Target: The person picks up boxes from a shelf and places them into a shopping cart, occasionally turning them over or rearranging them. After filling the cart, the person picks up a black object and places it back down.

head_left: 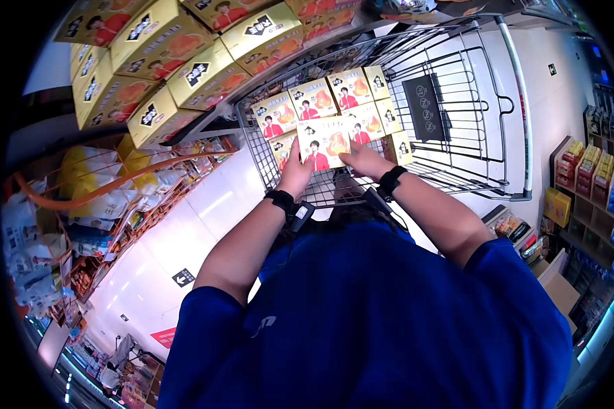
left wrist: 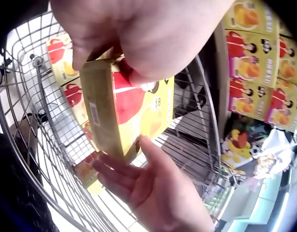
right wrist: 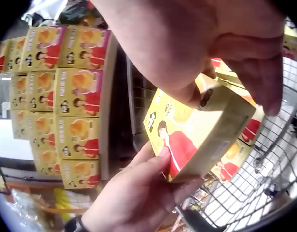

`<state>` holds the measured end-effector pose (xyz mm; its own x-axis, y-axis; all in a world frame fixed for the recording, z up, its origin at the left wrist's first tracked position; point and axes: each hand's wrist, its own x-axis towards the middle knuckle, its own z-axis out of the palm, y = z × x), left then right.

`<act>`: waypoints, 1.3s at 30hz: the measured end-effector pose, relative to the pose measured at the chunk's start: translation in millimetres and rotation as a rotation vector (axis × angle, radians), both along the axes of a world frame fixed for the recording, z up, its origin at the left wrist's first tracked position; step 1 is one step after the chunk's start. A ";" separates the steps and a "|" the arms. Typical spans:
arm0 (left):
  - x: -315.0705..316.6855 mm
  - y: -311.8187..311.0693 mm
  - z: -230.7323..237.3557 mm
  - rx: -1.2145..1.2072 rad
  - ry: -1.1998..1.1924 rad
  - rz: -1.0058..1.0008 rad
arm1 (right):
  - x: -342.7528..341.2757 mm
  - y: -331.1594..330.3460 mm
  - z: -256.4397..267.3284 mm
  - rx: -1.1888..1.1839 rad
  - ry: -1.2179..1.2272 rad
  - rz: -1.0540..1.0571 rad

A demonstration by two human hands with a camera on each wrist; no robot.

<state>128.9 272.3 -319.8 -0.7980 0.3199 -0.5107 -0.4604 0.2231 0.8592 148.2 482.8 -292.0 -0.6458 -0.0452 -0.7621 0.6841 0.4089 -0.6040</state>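
Note:
Both hands hold one gold carton (head_left: 325,144), printed with a person in a red jacket and an orange picture, over the shopping cart. My left hand (head_left: 296,172) grips its left side, the thumb lying on the printed face in the right wrist view. On the opposite side, my right hand (head_left: 367,162) pinches the edge near a corner. In the left wrist view the carton (left wrist: 134,108) is tilted between the two hands. Similar cartons (head_left: 312,99) lie in rows in the cart behind and beneath it, partly covered by the held one.
The wire shopping cart (head_left: 462,99) extends to the right, with a dark sign panel (head_left: 424,108) on its mesh. More gold cartons (head_left: 198,73) are stacked on a display at upper left. Bagged goods (head_left: 89,184) fill an orange-edged rack at left. Shelves (head_left: 587,184) stand at right.

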 end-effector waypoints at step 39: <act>-121.7 -1.2 243.6 -0.008 0.678 -0.088 | -164.4 92.7 233.3 -0.117 1.080 -0.380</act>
